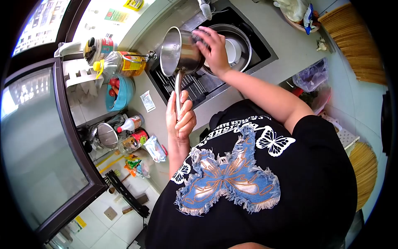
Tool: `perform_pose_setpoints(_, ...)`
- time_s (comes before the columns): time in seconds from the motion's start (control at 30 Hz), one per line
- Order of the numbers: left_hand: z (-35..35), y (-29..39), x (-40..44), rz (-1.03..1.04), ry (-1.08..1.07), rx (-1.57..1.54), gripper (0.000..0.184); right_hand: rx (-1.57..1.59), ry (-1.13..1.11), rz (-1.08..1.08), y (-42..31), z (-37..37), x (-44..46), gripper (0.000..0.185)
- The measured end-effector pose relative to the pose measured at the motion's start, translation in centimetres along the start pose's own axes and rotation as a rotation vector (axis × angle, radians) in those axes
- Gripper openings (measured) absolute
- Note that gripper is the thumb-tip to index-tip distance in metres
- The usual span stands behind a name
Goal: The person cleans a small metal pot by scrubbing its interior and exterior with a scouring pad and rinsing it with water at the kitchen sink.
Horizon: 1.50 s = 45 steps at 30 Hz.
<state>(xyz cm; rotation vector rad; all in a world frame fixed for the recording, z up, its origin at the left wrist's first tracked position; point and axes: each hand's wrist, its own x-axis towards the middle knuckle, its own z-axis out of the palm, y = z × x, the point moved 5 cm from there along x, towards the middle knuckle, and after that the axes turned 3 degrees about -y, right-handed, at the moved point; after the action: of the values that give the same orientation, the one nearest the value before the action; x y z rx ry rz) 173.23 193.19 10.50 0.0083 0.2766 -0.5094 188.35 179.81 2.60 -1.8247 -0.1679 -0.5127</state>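
Note:
My left hand (181,116) is wrapped round the long handle of a steel saucepan (181,52), holding it tilted on its side above the sink (265,54). The pan's open mouth faces left. Against its outer base, my right hand (213,50) presses a dark, coarse scouring pad (200,39), partly hidden by the fingers and slightly blurred. Below the right hand, a large metal basin (247,39) sits in the sink with a white bowl (233,52) inside. A drain rack (166,83) lies in the sink's left part, under the pan.
A faucet (205,9) reaches over the sink's back edge. Left of the sink stand an oil bottle (120,64) and a blue basket (124,94) with red produce. Bottles and a strainer (107,135) crowd the near left counter. A filled bowl (288,18) sits far right.

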Motion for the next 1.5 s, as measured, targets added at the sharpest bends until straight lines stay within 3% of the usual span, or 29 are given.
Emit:
perform_pose_setpoints(0.07, 0.0, 0.0, 0.0, -0.011, 0.005, 0.024, 0.035, 0.015, -0.034, 0.103, 1.1, 0.2, -0.6, 0.038)
perform_pose_setpoints(0.2, -0.1, 0.3, 0.1, 0.005, 0.0, -0.059, 0.035, 0.08, -0.28, -0.198, -4.9, -0.7, -4.8, 0.036)
perform_pose_setpoints(0.27, -0.1, 0.1, -0.1, -0.014, 0.004, -0.025, 0.035, 0.059, -0.156, -0.165, -3.1, -0.9, -2.4, 0.034)
perform_pose_setpoints(0.33, -0.1, -0.2, -0.3, -0.017, 0.013, -0.022, 0.035, 0.086, -0.031, 0.038, 1.5, 0.0, 0.9, 0.031)
perform_pose_setpoints(0.37, -0.1, -0.3, -0.6, -0.028, 0.02, -0.004, 0.035, 0.2, -0.09, 0.092, 3.7, 1.2, 1.5, 0.03)
perform_pose_setpoints(0.53, -0.7, -0.3, -0.6, -0.034, 0.079, 0.035, 0.036, 0.094, -0.164, -0.122, -5.4, -1.4, -2.2, 0.033)
perform_pose_setpoints(0.67, -1.2, -0.2, -1.9, -0.033, 0.177, 0.234, 0.035, 0.079, -0.106, -0.02, -1.6, -0.4, 1.4, 0.033)
perform_pose_setpoints(0.77, -1.3, 0.1, -3.2, -0.067, 0.246, 0.382, 0.035, 0.185, -0.27, 0.002, 0.9, 0.9, 3.8, 0.033)
perform_pose_setpoints(0.93, -2.0, 0.4, -3.0, -0.039, 0.265, 0.422, 0.035, 0.087, -0.204, -0.096, -4.6, -1.0, -3.1, 0.048)
perform_pose_setpoints(1.03, -2.0, 0.2, -4.2, -0.064, 0.357, 0.572, 0.035, 0.099, -0.222, -0.045, -3.6, -0.8, -0.9, 0.045)
perform_pose_setpoints(1.13, -1.6, 1.0, -5.8, -0.095, 0.443, 0.729, 0.037, -0.027, -0.403, 0.073, -1.6, 0.5, 3.1, 0.058)
perform_pose_setpoints(1.2, -2.0, 1.8, -7.1, -0.185, 0.492, 0.818, 0.039, 0.162, -0.884, 0.328, 0.8, 2.8, 5.4, 0.06)
perform_pose_setpoints(1.23, -1.5, 2.0, -7.3, -0.214, 0.524, 0.886, 0.041, 0.19, -0.928, 0.379, 1.3, 3.1, 6.0, 0.055)
perform_pose_setpoints(1.33, -1.2, 3.0, -8.0, -0.289, 0.523, 0.896, 0.038, -0.113, -1.256, 0.564, 3.6, 3.4, 5.1, 0.03)
perform_pose_setpoints(1.43, -2.4, 4.3, -8.3, -0.346, 0.52, 0.911, 0.039, -0.072, -1.295, 0.628, 4.7, 2.5, 2.8, 0.026)
perform_pose_setpoints(1.5, -2.8, 5.4, -8.2, -0.386, 0.484, 1.083, 0.04, -0.059, -1.263, 0.668, 4.6, 1.5, 1.6, 0.035)
